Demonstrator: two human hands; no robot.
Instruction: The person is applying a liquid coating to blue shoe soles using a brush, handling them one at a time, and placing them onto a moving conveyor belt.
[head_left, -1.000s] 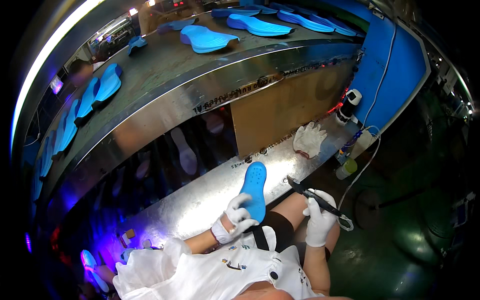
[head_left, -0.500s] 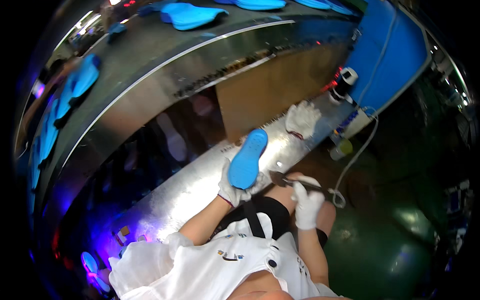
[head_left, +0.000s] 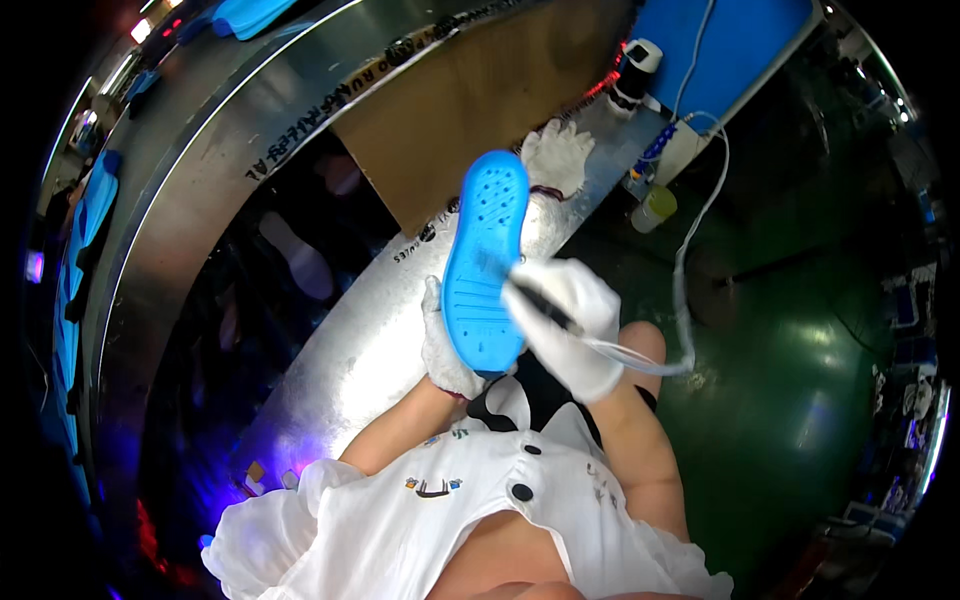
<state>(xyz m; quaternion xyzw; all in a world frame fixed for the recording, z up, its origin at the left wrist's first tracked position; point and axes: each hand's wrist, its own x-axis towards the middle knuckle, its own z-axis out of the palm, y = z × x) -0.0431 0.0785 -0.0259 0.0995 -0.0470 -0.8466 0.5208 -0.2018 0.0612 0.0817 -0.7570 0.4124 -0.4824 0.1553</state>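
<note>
A blue shoe sole [head_left: 478,300], with small holes towards one end and grooves towards the other, stands out in front of my body. My left hand [head_left: 443,345], in a white knit glove, is closed round its left edge and heel from beneath, its fingers partly hidden. Over the sole's right edge, my white-gloved right hand [head_left: 572,315] grips a dark-handled brush [head_left: 545,305], its tip blurred against the sole's middle. A pale tube [head_left: 640,360] trails from the handle.
Beyond the sole, a pair of white gloves [head_left: 558,160] lies on the metal ledge [head_left: 350,340]. A conveyor [head_left: 215,125] carrying blue soles curves along the left and back. A blue panel [head_left: 735,50], a black-and-white device [head_left: 635,75] and a yellowish container [head_left: 655,208] stand at right.
My right hand has moved left and up, bringing the brush from beside my knee onto the sole. The sole is now larger in view and more upright. My view has shifted.
</note>
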